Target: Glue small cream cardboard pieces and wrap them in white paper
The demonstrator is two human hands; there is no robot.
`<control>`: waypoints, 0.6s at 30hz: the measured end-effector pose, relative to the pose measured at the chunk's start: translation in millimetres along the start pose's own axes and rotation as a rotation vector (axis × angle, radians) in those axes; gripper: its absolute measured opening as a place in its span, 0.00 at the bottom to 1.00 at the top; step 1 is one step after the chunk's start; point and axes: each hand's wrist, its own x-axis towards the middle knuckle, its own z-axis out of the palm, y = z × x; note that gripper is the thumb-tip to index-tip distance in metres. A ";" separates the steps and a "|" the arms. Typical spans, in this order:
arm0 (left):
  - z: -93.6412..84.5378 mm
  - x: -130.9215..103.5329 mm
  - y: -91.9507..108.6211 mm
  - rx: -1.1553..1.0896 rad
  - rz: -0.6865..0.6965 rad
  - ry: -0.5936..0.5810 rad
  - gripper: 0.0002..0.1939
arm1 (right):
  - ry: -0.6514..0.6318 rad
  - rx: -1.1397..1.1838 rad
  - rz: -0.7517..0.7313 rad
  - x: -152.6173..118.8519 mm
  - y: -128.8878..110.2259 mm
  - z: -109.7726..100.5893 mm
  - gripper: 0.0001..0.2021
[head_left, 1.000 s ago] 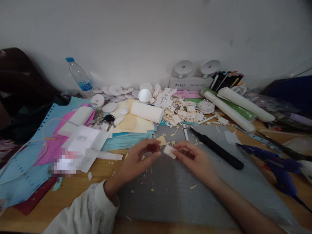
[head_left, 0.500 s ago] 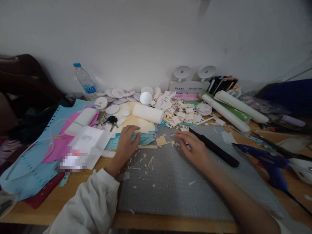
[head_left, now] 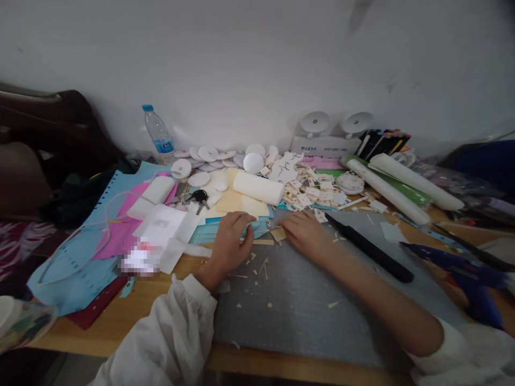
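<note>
My left hand (head_left: 233,242) rests with curled fingers over the front edge of some blue sheets (head_left: 203,234), beside the grey cutting mat (head_left: 298,316); what its fingers hold, if anything, is hidden. My right hand (head_left: 308,235) reaches to the back of the mat, its fingertips smeared by motion near a small tan piece (head_left: 278,234). Small tan scraps (head_left: 263,266) lie scattered on the mat. A black knife-like tool (head_left: 370,249) lies right of my right hand. Behind the hands is a white roll (head_left: 258,187) on cream sheets.
At the back stand a water bottle (head_left: 159,131), white discs (head_left: 208,154) and a heap of small wooden pieces (head_left: 309,187). White rolls (head_left: 416,182) and a blue glue gun (head_left: 454,265) lie at right. Papers (head_left: 80,257) and keys (head_left: 199,196) are at left; a cup (head_left: 24,324) stands front left.
The view has shifted left, so the scene appears farther right. My right hand has moved left, closer to my left hand and the tan piece. A cup has come into view at left.
</note>
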 end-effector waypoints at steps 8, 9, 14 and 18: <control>-1.9 0.6 2.7 -0.014 -0.013 0.032 0.10 | 0.360 -0.060 0.221 34.0 20.4 -48.1 0.08; -1.9 0.4 2.9 -0.013 -0.015 0.033 0.10 | 0.403 -0.062 0.235 39.2 22.3 -54.8 0.07; -2.1 -0.4 3.8 -0.007 -0.021 0.056 0.09 | 0.315 0.149 0.206 59.5 34.0 -59.8 0.08; -5.2 0.2 5.5 -0.084 -0.060 0.152 0.10 | 0.160 0.030 0.263 62.6 39.3 -34.9 0.13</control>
